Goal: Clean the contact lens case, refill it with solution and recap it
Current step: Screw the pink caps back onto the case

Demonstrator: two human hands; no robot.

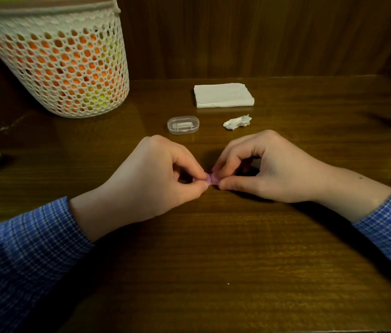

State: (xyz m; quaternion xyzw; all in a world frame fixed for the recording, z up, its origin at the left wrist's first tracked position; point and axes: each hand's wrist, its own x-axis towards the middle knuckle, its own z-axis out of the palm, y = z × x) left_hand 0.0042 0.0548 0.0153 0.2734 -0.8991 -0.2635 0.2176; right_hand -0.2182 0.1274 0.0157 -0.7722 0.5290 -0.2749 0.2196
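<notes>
both the left hand (pixel 156 174) and right hand (pixel 261 169) pinch the small pink lens case (pixel 210 178) low over the wooden table (pixel 213 260), mostly hiding it. behind them lie a clear plastic box (pixel 183 124), a crumpled tissue (pixel 236 122) and a folded tissue stack (pixel 223 95); a mesh basket (pixel 62 66) stands far left.

A: Obstacles, far side of table (pixel 213 260)?
B: Mesh basket (pixel 62 66) far left; clear oval box (pixel 183 125), crumpled tissue (pixel 236 122), folded napkin stack (pixel 223 95) mid-back.
A: Passage?
B: Open gap between box and tissue; bare wood along the near edge.
</notes>
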